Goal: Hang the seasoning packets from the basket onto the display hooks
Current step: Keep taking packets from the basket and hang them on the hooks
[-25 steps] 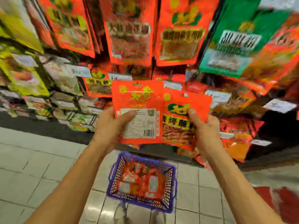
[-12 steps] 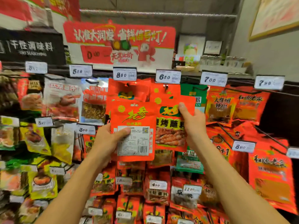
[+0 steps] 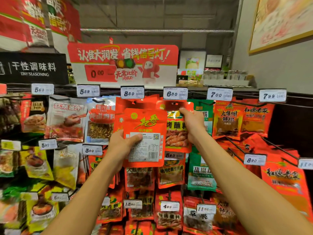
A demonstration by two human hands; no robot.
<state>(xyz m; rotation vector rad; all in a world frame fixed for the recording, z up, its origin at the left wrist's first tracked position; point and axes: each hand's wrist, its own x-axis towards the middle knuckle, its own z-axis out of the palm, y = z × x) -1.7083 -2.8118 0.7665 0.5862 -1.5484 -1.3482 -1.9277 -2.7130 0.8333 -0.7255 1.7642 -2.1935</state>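
Head view: the right hand holds one orange seasoning packet face-out against the top row of the display, fingers clamped on the packet's upper right edge, with the index fingertip just below its header strip. The punched hang hole lies directly above those fingertips, close under the 6.80 price tag. The hook serving this column is not resolvable; it is presumed to project toward the viewer from behind that tag. The packet's long axis runs vertically, header up, so the hole is already presented at hook height. The left hand grips a second packet with its back panel and barcode toward the camera, thumb pressed across the label, the remaining fingers hidden behind it. This packet sits below and to the left of the right-hand fingers and overlaps the left edge of the first packet. It is also upright. The basket is out of frame. Judgement: the right hand is the nearer to a hook and carries the active packet; the coming move depends on aligning the hole above the fingertips with the hook tip, then pushing the packet away from the viewer along the hook. The left-hand packet is held in reserve. Risk: the overlapping packet may obscure alignment.
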